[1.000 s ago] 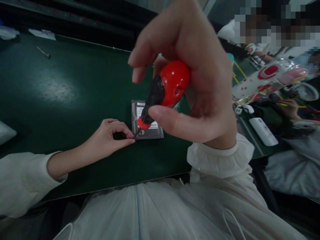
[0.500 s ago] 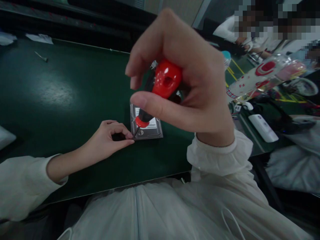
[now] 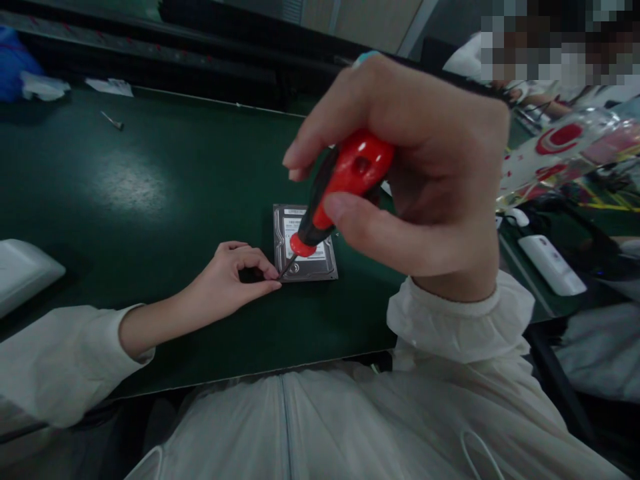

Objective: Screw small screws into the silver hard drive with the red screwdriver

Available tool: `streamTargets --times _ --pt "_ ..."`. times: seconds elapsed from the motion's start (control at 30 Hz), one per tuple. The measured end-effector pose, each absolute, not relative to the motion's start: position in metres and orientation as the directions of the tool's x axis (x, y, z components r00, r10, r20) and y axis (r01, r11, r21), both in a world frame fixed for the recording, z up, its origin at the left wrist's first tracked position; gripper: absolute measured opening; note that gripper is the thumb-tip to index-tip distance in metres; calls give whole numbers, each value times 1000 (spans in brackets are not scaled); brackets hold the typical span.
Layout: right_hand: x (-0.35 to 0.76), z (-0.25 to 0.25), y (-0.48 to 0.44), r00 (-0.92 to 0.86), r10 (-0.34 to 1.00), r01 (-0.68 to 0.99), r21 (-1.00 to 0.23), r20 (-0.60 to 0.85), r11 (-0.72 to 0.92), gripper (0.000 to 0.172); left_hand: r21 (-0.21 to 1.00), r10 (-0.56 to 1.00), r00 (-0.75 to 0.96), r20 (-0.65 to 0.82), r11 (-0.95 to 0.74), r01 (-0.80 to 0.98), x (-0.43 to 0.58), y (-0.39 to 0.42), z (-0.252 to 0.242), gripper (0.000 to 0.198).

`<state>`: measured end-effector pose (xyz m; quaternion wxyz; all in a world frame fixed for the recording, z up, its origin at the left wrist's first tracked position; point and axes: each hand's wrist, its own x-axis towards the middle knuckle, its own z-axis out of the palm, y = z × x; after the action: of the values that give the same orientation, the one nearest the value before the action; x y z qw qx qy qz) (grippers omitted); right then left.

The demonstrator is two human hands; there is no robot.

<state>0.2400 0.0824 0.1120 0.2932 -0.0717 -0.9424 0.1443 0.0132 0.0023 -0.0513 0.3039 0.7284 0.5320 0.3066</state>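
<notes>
A hard drive (image 3: pixel 313 263) lies flat on the dark green table (image 3: pixel 150 200), label up. My right hand (image 3: pixel 425 180) is wrapped round the red and black handle of a screwdriver (image 3: pixel 345 183); its thin shaft slants down to the drive's near left corner. My left hand (image 3: pixel 233 283) rests on the table against that corner, thumb and forefinger pinched together beside the screwdriver's tip. What those fingers pinch is too small to make out.
A white object (image 3: pixel 23 270) sits at the left edge. A small metal tool (image 3: pixel 113 121) and paper scraps (image 3: pixel 107 85) lie at the far left. To the right are a white device (image 3: pixel 550 265), a printed plastic bag (image 3: pixel 565 150) and other seated people in white.
The view has shifted slightly. My right hand has turned the screwdriver handle between thumb and fingers. The left hand stays pinched at the drive's corner.
</notes>
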Motion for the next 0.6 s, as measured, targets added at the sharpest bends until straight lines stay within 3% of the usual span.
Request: streamTargets --times 0.1,0.27,0.43,0.6 --pt "240 110 83 -792 204 -9 -345 575 939 21 771 963 241 120 -243 589 13 2 -51 26" --pt "241 110 81 -817 258 84 -337 516 938 26 765 960 251 126 -256 591 13 3 -51 23" --pt "241 109 85 -809 175 -31 -338 561 941 38 770 962 246 121 -248 587 14 2 -50 23" --pt "241 106 89 -778 169 1 -268 605 963 31 767 959 255 122 -254 590 14 3 -51 23"
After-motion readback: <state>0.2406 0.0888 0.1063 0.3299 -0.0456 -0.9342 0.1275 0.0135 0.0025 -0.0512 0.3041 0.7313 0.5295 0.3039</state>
